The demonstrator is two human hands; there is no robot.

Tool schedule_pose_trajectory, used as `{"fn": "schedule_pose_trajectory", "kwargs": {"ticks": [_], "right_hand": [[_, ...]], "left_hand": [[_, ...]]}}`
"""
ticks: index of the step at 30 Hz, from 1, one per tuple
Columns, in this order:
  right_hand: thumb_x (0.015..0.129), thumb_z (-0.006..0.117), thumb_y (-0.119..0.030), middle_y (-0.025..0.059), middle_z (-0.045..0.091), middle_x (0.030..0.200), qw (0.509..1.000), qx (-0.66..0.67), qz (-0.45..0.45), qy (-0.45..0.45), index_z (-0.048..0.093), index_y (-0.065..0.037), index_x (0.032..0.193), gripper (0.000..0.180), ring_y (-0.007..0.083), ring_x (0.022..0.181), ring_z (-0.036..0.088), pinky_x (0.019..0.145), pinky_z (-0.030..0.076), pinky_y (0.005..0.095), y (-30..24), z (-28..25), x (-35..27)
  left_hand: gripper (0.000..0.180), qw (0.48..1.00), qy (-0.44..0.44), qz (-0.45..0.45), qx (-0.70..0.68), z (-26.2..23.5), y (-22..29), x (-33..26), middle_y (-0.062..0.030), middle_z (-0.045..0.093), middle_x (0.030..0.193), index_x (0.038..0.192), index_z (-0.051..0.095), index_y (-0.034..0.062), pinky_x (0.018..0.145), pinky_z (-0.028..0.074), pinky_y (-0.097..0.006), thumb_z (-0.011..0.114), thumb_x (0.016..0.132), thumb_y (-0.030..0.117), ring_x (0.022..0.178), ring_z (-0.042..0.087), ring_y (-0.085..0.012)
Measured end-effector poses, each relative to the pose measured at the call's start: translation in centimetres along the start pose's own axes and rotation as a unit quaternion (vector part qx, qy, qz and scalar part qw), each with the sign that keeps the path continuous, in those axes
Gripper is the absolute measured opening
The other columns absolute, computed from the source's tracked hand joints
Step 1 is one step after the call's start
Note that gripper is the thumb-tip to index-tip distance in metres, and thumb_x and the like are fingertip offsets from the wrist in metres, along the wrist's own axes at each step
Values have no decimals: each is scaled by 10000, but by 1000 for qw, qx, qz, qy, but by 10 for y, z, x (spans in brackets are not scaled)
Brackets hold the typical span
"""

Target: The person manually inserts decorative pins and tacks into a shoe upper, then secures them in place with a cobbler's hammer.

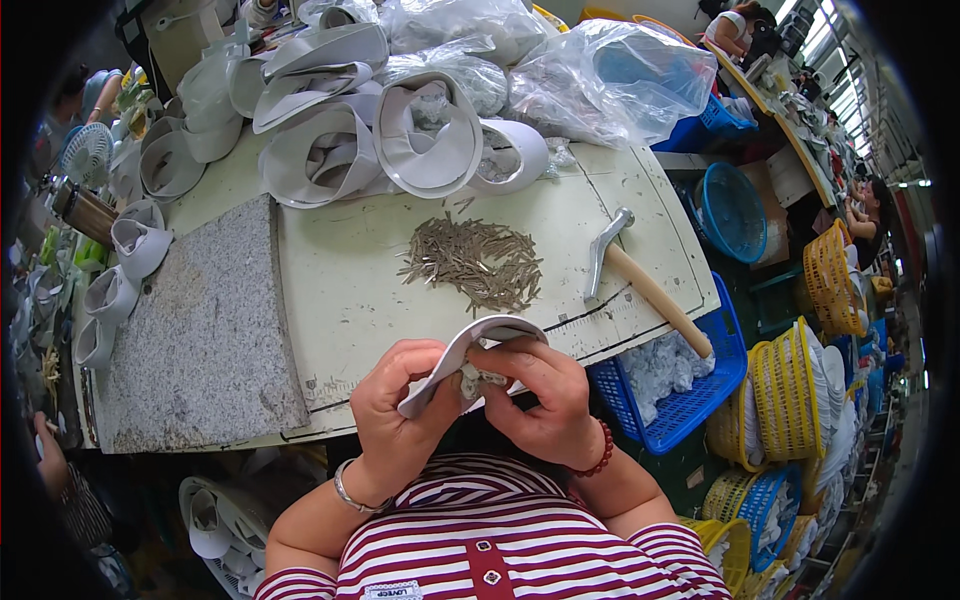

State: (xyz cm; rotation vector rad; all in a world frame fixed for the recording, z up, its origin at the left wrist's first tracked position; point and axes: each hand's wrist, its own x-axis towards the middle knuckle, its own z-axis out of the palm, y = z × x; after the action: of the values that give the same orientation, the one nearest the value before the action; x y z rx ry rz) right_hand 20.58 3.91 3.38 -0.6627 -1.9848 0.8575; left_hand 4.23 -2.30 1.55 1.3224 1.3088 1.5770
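Observation:
Both hands hold one curved grey-white shoe upper piece (478, 336) close to my chest, just in front of the table's near edge. My left hand (398, 405) grips its lower left end. My right hand (535, 395) pinches the inner side of the piece with fingers curled. Beyond it on the white table top (350, 290) lies a heap of several thin brownish metal strips (475, 264). A hammer (640, 280) with a metal head and wooden handle lies to the right, its handle sticking over the table edge.
A grey stone slab (205, 340) covers the table's left part. Several more grey uppers (330, 150) and clear plastic bags (610, 80) are piled at the back. Blue (690, 395) and yellow baskets (835, 275) stand at the right. Other people work at the far right and left.

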Motion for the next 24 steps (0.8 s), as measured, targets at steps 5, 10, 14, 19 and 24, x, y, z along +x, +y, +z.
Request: {"fn": "schedule_pose_trajectory", "kwargs": {"ticks": [5,10,14,19,24], "right_hand": [[777,701,26,128,692,880,999,4,34,8,699,29,1000,223,188,697,686,633,549,259,1,1,-3],[797,706,16,117,706,901,965,160,206,7,691,31,1051,255,158,732,701,658,548,232,5,4,-10],[796,681,51,110,696,907,971,153,185,-13,690,22,1078,283,158,746,690,668,541,229,9,1,-7],[734,649,86,103,648,906,1000,-2,-1,-12,687,-22,1075,359,221,737,661,661,553,302,8,-3,3],[692,666,88,117,665,975,987,-74,-143,21,676,-1,1057,375,253,783,668,652,554,318,14,-4,8]], "left_hand": [[237,994,-10,74,83,0,-2,7,-113,667,950,996,647,13,707,517,-264,726,784,-53,819,651,-176],[158,987,-16,114,115,1,-5,12,-77,650,912,913,629,19,669,472,-243,670,795,-79,752,594,-127],[232,991,-43,81,94,-2,-13,16,-107,668,928,945,647,23,694,522,-274,714,750,-83,797,653,-186],[227,994,-32,82,72,-2,-12,14,-87,663,900,932,648,23,686,516,-263,700,751,-104,774,642,-158],[232,990,-20,128,56,-1,-9,17,-87,676,909,933,651,31,669,507,-255,715,755,-105,772,642,-151]]}}
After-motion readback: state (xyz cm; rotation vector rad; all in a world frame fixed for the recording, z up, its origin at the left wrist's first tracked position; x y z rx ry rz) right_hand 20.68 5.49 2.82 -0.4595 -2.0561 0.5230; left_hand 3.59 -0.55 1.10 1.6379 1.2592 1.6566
